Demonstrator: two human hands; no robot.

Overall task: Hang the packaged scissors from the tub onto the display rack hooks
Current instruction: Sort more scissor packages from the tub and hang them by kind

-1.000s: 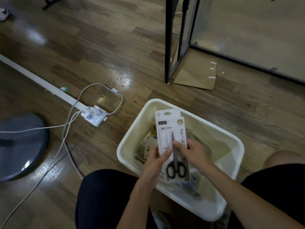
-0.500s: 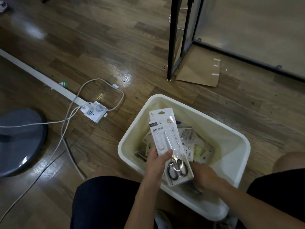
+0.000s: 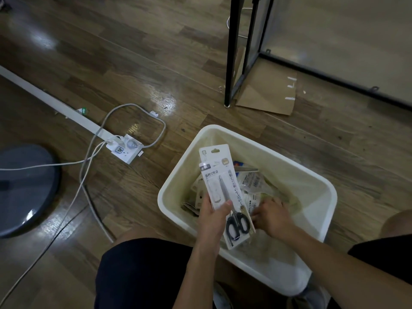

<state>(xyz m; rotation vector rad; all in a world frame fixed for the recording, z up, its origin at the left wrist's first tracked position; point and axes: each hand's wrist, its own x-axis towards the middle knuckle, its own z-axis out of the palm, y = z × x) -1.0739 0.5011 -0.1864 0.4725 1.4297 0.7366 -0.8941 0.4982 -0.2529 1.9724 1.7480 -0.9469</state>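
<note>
left hand [image 3: 213, 216] grips a scissors pack [image 3: 225, 192] above the tub [image 3: 321, 219]; right hand [image 3: 270, 216] reaches among packets, its grip unclear.

— Any room inside the tub [image 3: 330, 197]?

— Its right half and near wall are bare. The loose packets [image 3: 249, 188] pile against the far-left corner, and the left hand [image 3: 214, 217] holds the packaged scissors [image 3: 225, 190] upright over the near-left rim, blocking that side. The right hand [image 3: 270, 216] fills the middle.

— And towards the rack?

— Open floor [image 3: 156, 63] beyond the far rim up to the black rack leg [image 3: 231, 52]; cardboard [image 3: 267, 94] lies flat at its foot. Left of the tub, cables [image 3: 89, 161] and a power strip [image 3: 126, 149] clutter the boards.
</note>
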